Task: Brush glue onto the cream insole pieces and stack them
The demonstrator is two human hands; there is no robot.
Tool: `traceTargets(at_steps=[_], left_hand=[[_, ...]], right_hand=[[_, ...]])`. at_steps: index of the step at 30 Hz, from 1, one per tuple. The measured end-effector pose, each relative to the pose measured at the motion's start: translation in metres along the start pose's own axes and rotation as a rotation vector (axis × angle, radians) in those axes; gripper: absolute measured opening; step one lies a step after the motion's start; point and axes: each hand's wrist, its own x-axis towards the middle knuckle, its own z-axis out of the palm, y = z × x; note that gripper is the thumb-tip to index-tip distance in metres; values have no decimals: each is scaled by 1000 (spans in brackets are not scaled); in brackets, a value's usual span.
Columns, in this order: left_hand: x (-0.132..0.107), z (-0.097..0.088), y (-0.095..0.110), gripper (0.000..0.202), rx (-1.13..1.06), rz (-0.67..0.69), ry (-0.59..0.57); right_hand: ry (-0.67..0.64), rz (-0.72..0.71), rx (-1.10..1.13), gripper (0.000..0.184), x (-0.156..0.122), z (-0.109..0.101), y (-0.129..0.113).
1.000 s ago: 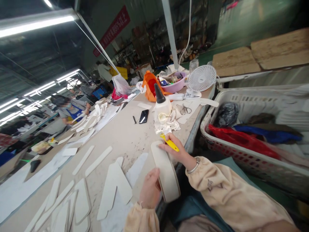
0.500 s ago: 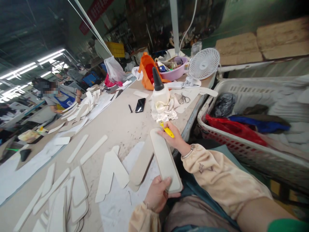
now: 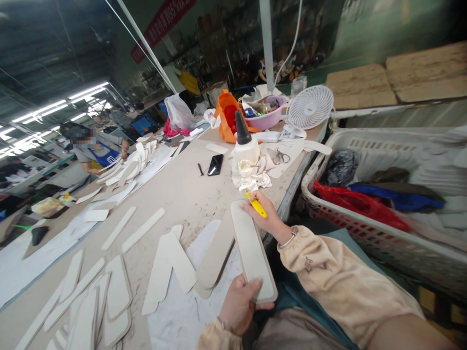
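My left hand (image 3: 239,304) grips the near end of a long cream strip with rounded ends (image 3: 251,248), thumb on top. My right hand (image 3: 264,216) pinches the strip's far end and also holds a small yellow-handled tool (image 3: 256,205). The strip is held flat over the table's near edge. Several similar cream pieces (image 3: 171,265) lie on the table to the left, on a white sheet (image 3: 189,311). A white glue bottle with a black nozzle (image 3: 245,148) stands on rags just beyond my right hand.
A black phone (image 3: 215,164), scissors (image 3: 279,156), a small white fan (image 3: 309,107), an orange bag (image 3: 228,116) and a purple bowl (image 3: 268,116) sit at the table's far end. A white basket (image 3: 365,233) with cloth stands on the right. Another person (image 3: 93,153) works at far left.
A second ago the strip stood on edge, bent in my hands; it now lies flat and straight. My left hand slid to its near end. The view shifted slightly.
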Motion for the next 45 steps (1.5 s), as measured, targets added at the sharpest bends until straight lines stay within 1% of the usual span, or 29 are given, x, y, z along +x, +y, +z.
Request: traceTargets(at_steps=[6, 10, 13, 18, 23, 28, 31, 35, 40, 45], left_hand=[[-2, 1, 3, 44, 16, -12, -8], [-5, 0, 3, 49, -22, -27, -42], [-7, -2, 0, 48, -29, -11, -65], [-8, -3, -2, 46, -29, -21, -78], [-7, -6, -4, 40, -34, -17, -100], [-6, -9, -9, 37, -21, -14, -91], [-7, -8, -10, 37, -7, -20, -88], [-9, -5, -9, 42, -9, -7, -52], [-9, -6, -10, 43, 1, -24, -78], [-8, -7, -12, 41, 12, -19, -60]], right_hand=[[-8, -14, 12, 26, 0, -1, 1], [-44, 22, 20, 29, 1, -3, 0], [-56, 41, 31, 30, 2, -3, 1], [-82, 13, 53, 29, 1, -2, 2], [-80, 45, 25, 30, 1, -3, 1], [-114, 57, 37, 31, 0, -2, -1], [-114, 54, 43, 31, 0, -1, -2], [-122, 51, 78, 32, -1, 0, -4], [-152, 71, 135, 34, -1, 0, -8], [-173, 78, 204, 35, -1, 0, -11]])
